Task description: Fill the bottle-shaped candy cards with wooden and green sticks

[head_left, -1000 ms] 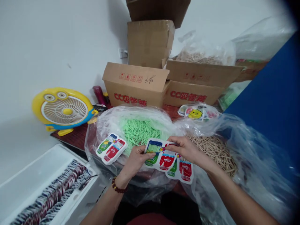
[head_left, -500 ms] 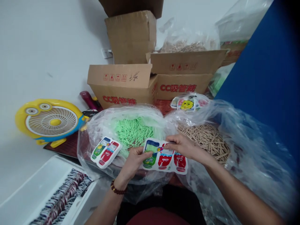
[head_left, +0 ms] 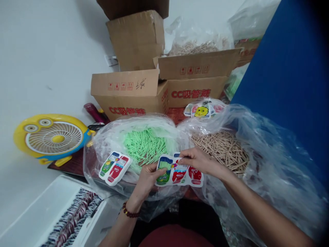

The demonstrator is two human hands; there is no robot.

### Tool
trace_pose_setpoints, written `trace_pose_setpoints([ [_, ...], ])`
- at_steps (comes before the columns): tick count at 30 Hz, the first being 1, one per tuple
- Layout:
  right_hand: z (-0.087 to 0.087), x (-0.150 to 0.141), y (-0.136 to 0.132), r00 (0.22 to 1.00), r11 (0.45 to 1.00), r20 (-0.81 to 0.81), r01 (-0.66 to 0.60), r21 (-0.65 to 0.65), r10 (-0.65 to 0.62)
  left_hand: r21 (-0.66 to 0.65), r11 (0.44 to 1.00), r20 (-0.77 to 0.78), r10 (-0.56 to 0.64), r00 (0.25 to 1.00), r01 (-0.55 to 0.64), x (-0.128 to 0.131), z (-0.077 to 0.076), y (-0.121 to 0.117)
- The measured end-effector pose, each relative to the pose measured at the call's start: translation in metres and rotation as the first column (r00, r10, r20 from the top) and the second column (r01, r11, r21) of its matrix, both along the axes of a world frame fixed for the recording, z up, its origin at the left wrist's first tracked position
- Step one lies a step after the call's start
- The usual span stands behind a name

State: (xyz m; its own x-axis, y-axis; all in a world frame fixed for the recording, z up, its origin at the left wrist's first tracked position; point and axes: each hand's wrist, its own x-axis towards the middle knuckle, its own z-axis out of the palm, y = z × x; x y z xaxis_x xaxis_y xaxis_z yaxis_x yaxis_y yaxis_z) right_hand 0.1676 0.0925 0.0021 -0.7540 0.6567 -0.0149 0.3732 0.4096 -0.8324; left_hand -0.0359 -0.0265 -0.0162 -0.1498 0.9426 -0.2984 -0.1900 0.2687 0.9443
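My left hand (head_left: 147, 178) and my right hand (head_left: 196, 161) both grip a joined strip of bottle-shaped printed pouches (head_left: 178, 172), green and red. The left thumb presses the green-filled pouch at the strip's left end; the right fingers pinch its top edge. The strip hangs just in front of a clear plastic bag of green sticks (head_left: 145, 142). A bag of tan sticks (head_left: 221, 147) lies to the right. A separate pair of pouches (head_left: 114, 166) rests on the green bag's left side.
A yellow cartoon desk fan (head_left: 50, 137) stands at left. A white tray of striped packets (head_left: 69, 219) sits at bottom left. Cardboard boxes with red print (head_left: 128, 92) are stacked behind, a smiley packet (head_left: 202, 110) before them. A blue panel (head_left: 288, 82) rises at right.
The view has shifted, so everything sits lower and more left. The pouch strip now looks shorter, with its lower pouches tucked in. Both hands keep their hold.
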Motion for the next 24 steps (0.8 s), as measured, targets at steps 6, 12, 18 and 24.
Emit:
trace_pose_setpoints([
  [6, 0.002, 0.003, -0.002, 1.0, 1.0, -0.018, 0.02, 0.012, -0.02, -0.009, 0.999, 0.071, -0.047, 0.996, 0.048, 0.004, 0.004, -0.008],
  [12, 0.014, -0.001, -0.013, 0.999, 0.998, -0.014, -0.031, 0.063, 0.032, 0.117, 0.989, 0.076, -0.1, 0.992, 0.09, 0.013, 0.013, -0.005],
  [18, 0.026, -0.006, -0.025, 1.0, 0.998, 0.001, -0.019, 0.055, 0.019, 0.177, 0.984, -0.074, -0.005, 0.997, 0.018, 0.027, 0.006, 0.002],
  [24, 0.023, -0.004, -0.035, 0.999, 0.998, -0.049, 0.005, 0.066, -0.002, 0.139, 0.984, -0.193, -0.082, 0.978, 0.11, 0.027, -0.004, -0.003],
])
